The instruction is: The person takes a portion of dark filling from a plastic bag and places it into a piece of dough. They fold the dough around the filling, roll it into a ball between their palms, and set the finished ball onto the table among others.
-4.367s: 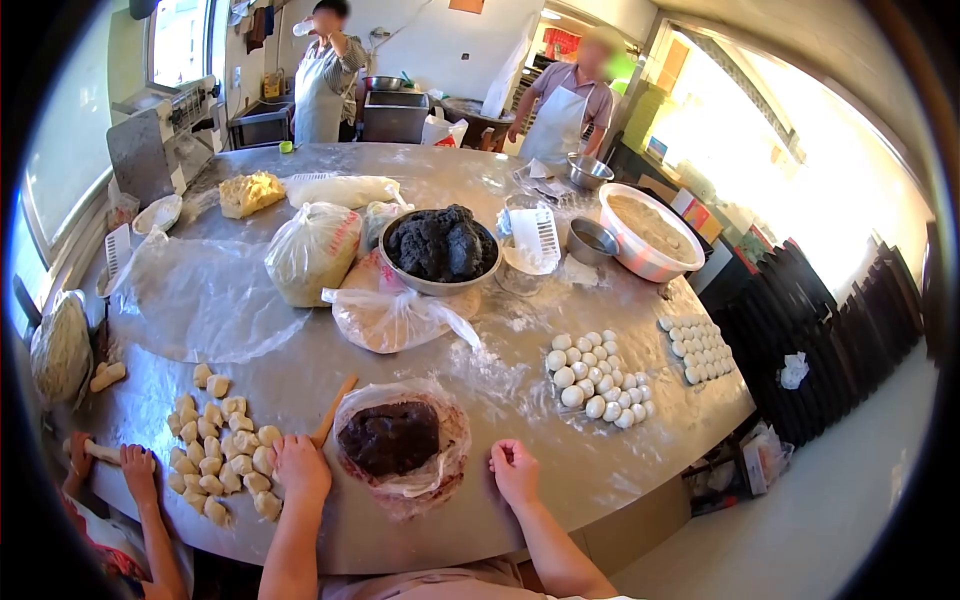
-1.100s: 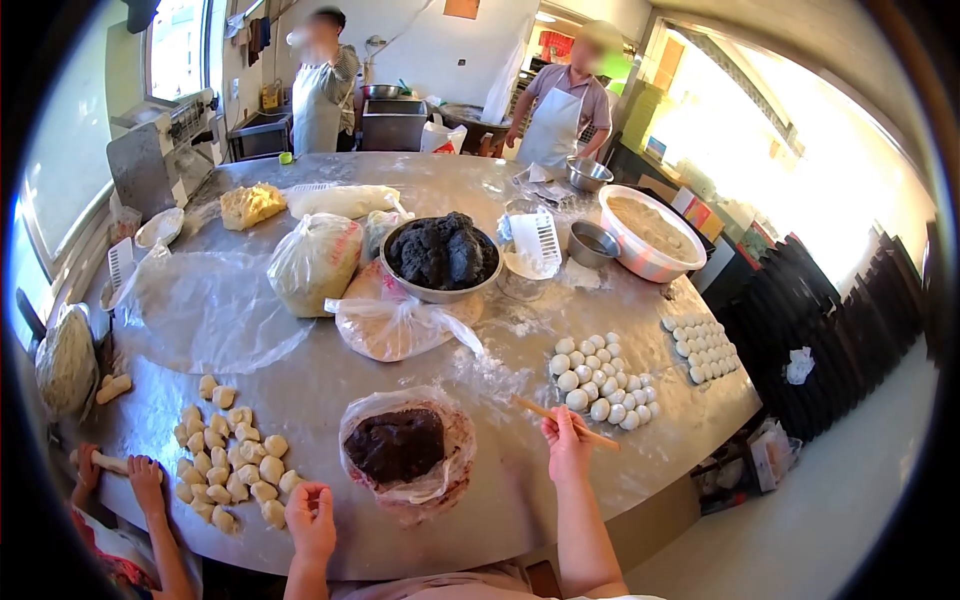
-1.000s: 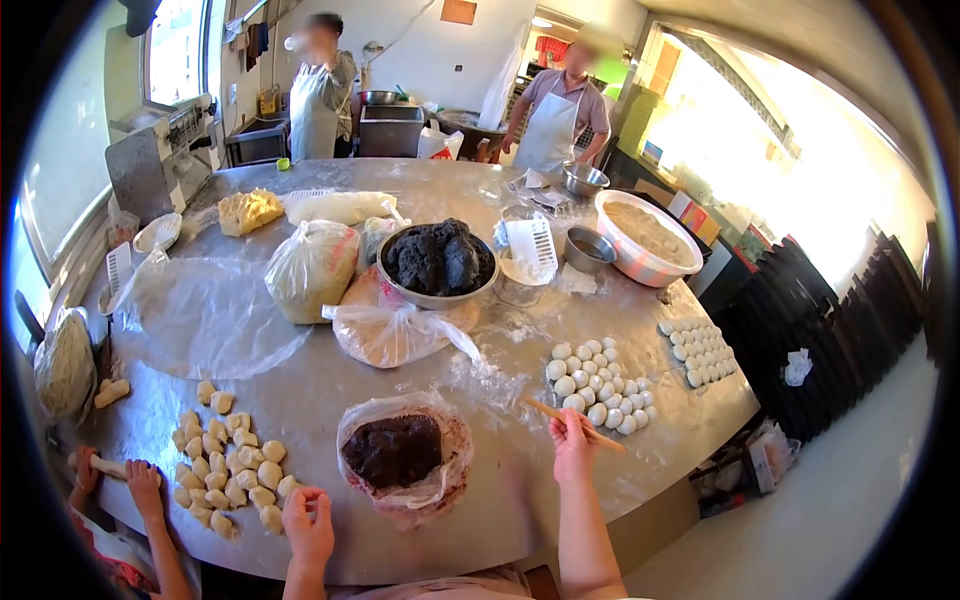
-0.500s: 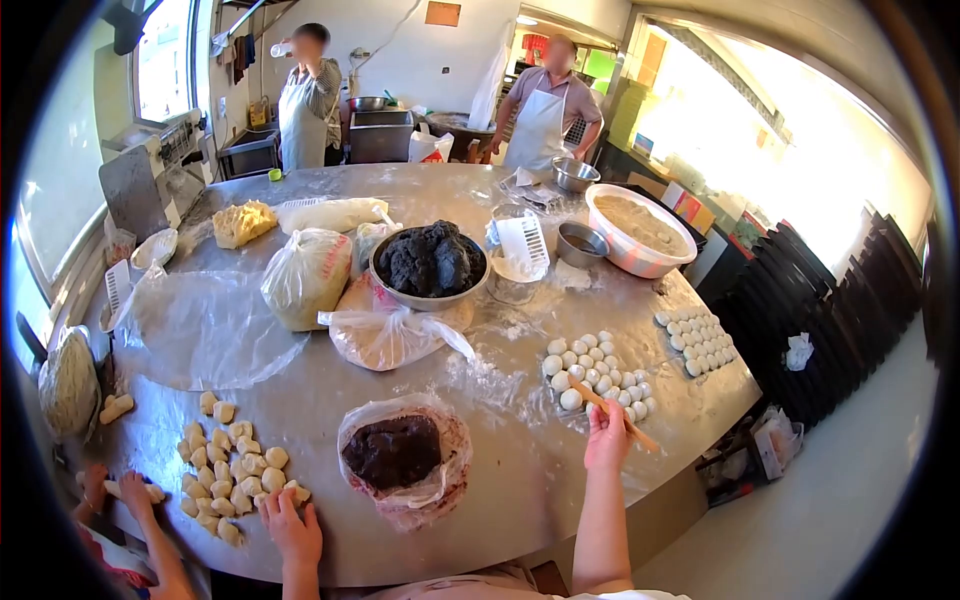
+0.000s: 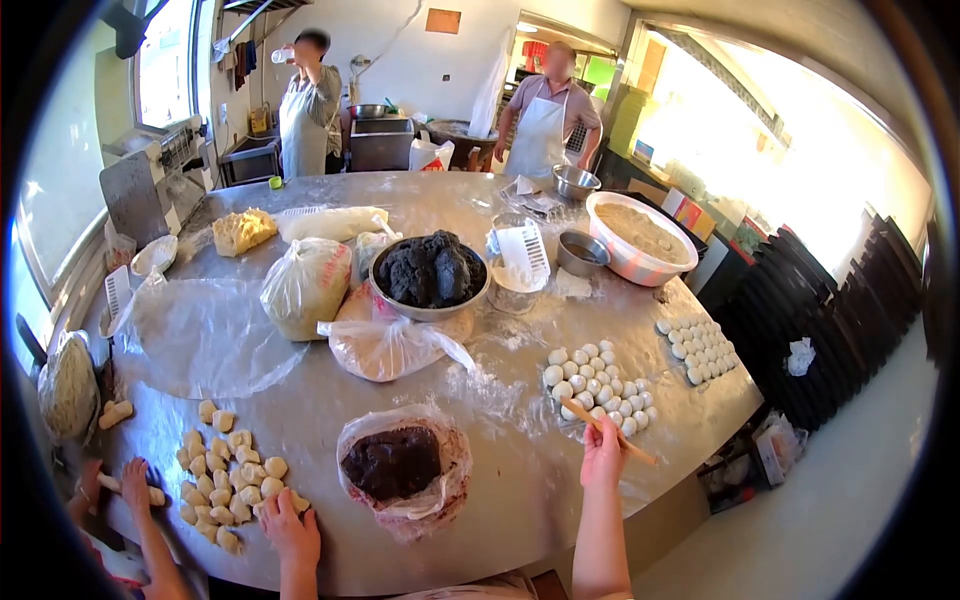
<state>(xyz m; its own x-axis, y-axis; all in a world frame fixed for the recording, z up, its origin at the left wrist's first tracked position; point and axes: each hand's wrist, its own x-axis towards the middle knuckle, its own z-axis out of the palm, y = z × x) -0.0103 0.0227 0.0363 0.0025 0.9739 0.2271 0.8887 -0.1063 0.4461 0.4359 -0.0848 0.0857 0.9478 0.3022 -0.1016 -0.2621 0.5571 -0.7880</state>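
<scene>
My right hand (image 5: 602, 455) holds a thin wooden stick (image 5: 638, 455) at the right. The stick's far end reaches the near edge of a group of round white balls (image 5: 600, 380). At the lower left, my left hand (image 5: 290, 530) has its fingers bent around a pale dough piece (image 5: 298, 503), partly hidden by them. Beside that hand lie many more cut dough pieces (image 5: 222, 485), loosely heaped. Between my hands, a dark brown paste block (image 5: 392, 462) rests on an opened plastic bag (image 5: 425, 515).
A metal bowl of black dough (image 5: 430, 265) and filled plastic bags (image 5: 308, 285) stand mid-table. A basin of brown powder (image 5: 640, 225) is at back right. Another person's hands (image 5: 135, 485) roll dough at far left. Two people in aprons (image 5: 540, 135) stand behind the table.
My right hand and the stick have shifted slightly down and left in view. My left hand stays by the dough pieces. The other person's hands moved slightly.
</scene>
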